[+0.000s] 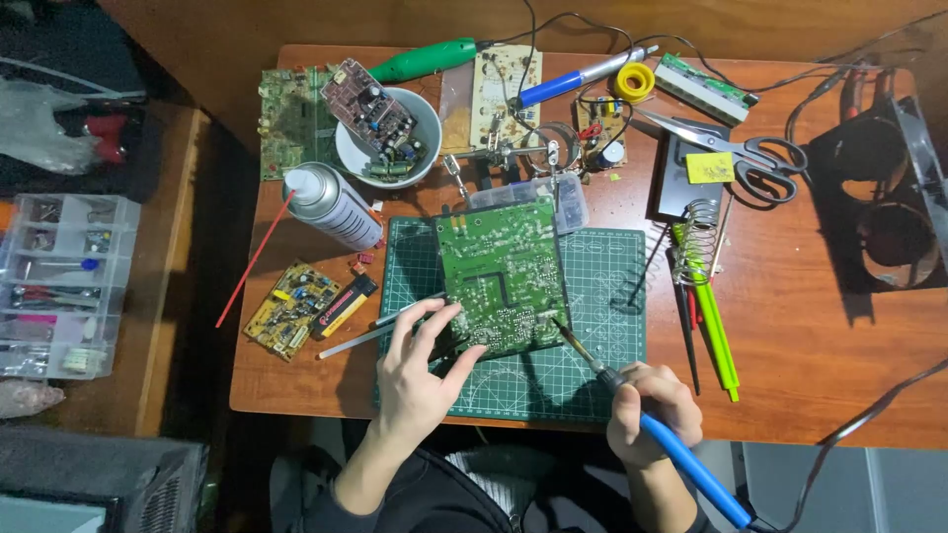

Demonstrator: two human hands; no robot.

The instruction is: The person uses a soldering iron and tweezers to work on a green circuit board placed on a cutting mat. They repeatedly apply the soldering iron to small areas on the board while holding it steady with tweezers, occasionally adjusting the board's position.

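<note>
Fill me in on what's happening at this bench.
A person is soldering. The left hand steadies a green circuit board on a green cutting mat, with tweezers under its fingers. The right hand holds a blue-handled soldering iron, its tip at the board's lower right edge. A spray can, scissors and a bowl of parts lie around.

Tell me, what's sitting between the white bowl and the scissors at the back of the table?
In the head view, between the white bowl and the scissors lie a pale circuit board, a blue-handled tool, a yellow roll and a small board with parts.
</note>
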